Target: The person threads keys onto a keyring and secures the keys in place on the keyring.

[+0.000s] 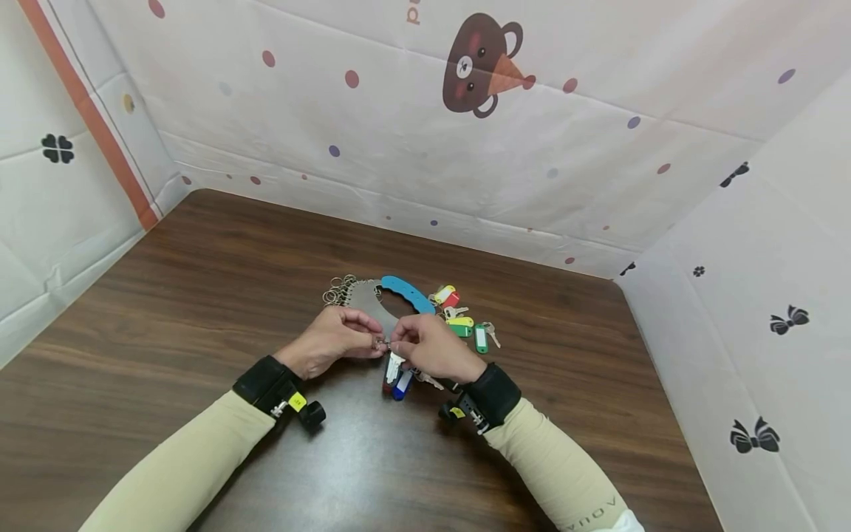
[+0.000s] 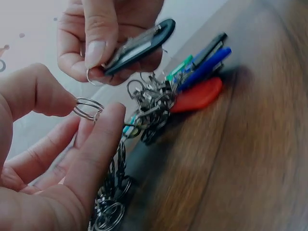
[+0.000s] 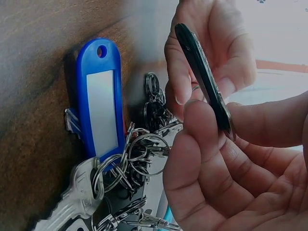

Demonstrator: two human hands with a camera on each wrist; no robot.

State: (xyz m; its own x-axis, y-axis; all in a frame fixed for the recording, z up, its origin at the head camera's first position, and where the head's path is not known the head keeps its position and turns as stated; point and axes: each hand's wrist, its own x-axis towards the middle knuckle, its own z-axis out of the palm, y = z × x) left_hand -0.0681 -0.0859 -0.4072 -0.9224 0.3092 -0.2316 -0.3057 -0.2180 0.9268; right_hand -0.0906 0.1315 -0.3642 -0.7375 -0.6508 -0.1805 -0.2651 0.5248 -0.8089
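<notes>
My left hand (image 1: 335, 341) pinches a metal split ring (image 2: 88, 108) between thumb and forefinger. Close beside it, my right hand (image 1: 435, 347) holds a black key tag (image 2: 144, 50) between thumb and fingers; a key lies against the tag, and a small ring shows at the thumb tip. Under and beyond both hands lies a curved grey metal plate (image 1: 364, 297) with a blue handle (image 1: 407, 290). Split rings (image 1: 339, 290) hang along its edge. Below the hands, a blue key tag (image 3: 103, 101) and a silver key (image 3: 79, 187) hang among clustered clasps and rings.
To the right of the plate lie tagged keys: yellow tags, a red tag (image 1: 451, 299) and a green tag (image 1: 481, 338) among them. Another red tag (image 2: 197, 95) sits beside the cluster. The brown wooden table (image 1: 199, 295) meets printed white sheets at its back and sides.
</notes>
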